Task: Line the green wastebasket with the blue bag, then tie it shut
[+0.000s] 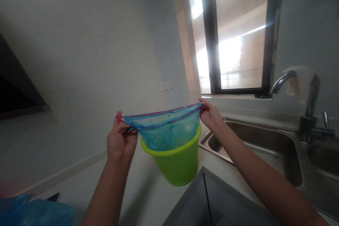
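Note:
A blue translucent drawstring garbage bag (169,132) is stretched wide between my hands, its reddish-purple drawstring edge pulled taut. The bag's lower part hangs inside a lime-green perforated plastic basket (177,164), which stands upright on the counter. My left hand (122,139) pinches the bag's left corner, with a red loop of drawstring poking out past the fingers. On the other side, my right hand (210,114) grips the right corner, a bit of red string showing at its fingertips. Both corners are held above the basket's rim. The bag's bottom is hidden by the basket.
A steel sink (254,141) with a chrome faucet (308,109) lies to the right, a pale cloth (299,77) draped over the faucet. More blue plastic (39,212) lies at the lower left. A grey panel (196,204) borders the counter in front. Behind are a wall socket (165,85) and a window.

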A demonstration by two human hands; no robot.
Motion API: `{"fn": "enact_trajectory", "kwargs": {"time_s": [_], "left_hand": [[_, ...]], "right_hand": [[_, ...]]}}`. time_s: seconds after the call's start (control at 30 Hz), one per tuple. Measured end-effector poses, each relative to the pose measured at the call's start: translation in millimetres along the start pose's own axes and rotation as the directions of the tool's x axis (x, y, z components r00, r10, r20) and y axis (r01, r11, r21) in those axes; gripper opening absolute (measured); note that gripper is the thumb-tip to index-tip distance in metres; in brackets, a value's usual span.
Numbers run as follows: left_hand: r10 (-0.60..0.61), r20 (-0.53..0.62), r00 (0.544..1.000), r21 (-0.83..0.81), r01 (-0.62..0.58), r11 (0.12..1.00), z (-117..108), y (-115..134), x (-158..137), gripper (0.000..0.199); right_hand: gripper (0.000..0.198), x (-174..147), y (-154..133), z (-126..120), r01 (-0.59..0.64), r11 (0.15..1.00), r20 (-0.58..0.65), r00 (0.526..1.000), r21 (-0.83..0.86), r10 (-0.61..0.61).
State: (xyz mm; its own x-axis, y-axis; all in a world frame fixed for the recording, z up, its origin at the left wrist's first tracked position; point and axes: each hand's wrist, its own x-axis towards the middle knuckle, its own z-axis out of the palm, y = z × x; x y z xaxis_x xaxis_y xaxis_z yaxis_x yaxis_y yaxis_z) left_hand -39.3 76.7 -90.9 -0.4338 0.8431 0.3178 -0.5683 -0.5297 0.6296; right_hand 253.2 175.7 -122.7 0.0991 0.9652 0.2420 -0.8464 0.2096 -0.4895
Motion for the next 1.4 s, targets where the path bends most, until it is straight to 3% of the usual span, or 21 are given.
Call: {"fn": "enact_trajectory", "kwargs": {"time_s": [0.1, 0.2, 0.37, 0.47, 0.57, 0.73, 0.93, 1.03, 1.13, 1.23, 1.3, 1.4], "left_hand": [[-0.012, 0.017, 1.000, -0.095, 0.013, 0.995, -6.5, -0.3, 4.0, 0.039], [-0.028, -0.028, 0.999, -0.122, 0.024, 0.992, -10.8, -1.3, 7.9, 0.020], [-0.074, -0.144, 0.987, -0.159, 0.051, 0.986, -9.7, -3.3, 12.1, 0.010], [-0.086, -0.198, 0.976, -0.181, 0.050, 0.982, -8.8, -4.6, 13.3, 0.013], [-0.059, -0.169, 0.984, -0.173, 0.029, 0.984, -9.2, -5.9, 12.4, 0.013], [-0.022, -0.006, 1.000, -0.095, 0.021, 0.995, -4.5, -10.3, 4.6, 0.025], [0.030, 0.158, 0.987, 0.201, -0.062, 0.978, 2.5, -19.5, -3.4, 0.073], [0.069, 0.154, 0.986, 0.304, -0.114, 0.946, 2.3, -22.3, -5.1, 0.086], [0.134, 0.095, 0.986, 0.319, -0.157, 0.935, 2.3, -22.6, -5.4, 0.066], [0.147, -0.026, 0.989, 0.209, -0.139, 0.968, 3.2, -19.6, -2.1, 0.028], [0.069, -0.120, 0.990, 0.093, -0.058, 0.994, 2.9, -16.1, 2.7, 0.012], [-0.055, -0.184, 0.981, -0.059, 0.045, 0.997, -0.7, -11.6, 11.6, 0.014]], "right_hand": [[0.015, -0.4, 0.6, -1.0, 0.016, 1.000, 0.000, 1.000, -0.013, -0.016], [0.016, -2.3, -0.4, -2.4, 0.007, 0.999, -0.100, 0.995, 0.048, -0.002], [0.012, -3.9, -4.5, -4.3, -0.074, 0.963, -0.259, 0.955, 0.258, 0.143], [0.012, -2.6, -5.1, -4.9, -0.075, 0.961, -0.260, 0.954, 0.267, 0.147], [0.013, -2.0, -3.9, -5.1, -0.059, 0.958, -0.229, 0.965, 0.282, 0.127], [0.018, -4.4, -3.1, -5.1, -0.020, 0.954, -0.166, 0.983, 0.301, 0.073], [0.016, -3.6, -0.4, -0.6, 0.017, 0.985, -0.032, 0.999, 0.172, -0.012], [0.015, -2.4, 4.6, 2.3, 0.109, 0.991, 0.005, 0.994, 0.083, -0.110], [0.012, -2.3, 4.5, 2.5, 0.176, 0.980, -0.015, 0.984, 0.095, -0.176], [0.010, -1.4, -3.1, 0.4, 0.078, 0.979, -0.068, 0.996, 0.189, -0.066], [0.015, 0.3, -9.0, -1.4, 0.025, 0.967, -0.111, 0.994, 0.253, 0.003], [0.021, 3.2, -13.8, -3.2, 0.016, 0.952, -0.153, 0.988, 0.306, 0.033]]}}
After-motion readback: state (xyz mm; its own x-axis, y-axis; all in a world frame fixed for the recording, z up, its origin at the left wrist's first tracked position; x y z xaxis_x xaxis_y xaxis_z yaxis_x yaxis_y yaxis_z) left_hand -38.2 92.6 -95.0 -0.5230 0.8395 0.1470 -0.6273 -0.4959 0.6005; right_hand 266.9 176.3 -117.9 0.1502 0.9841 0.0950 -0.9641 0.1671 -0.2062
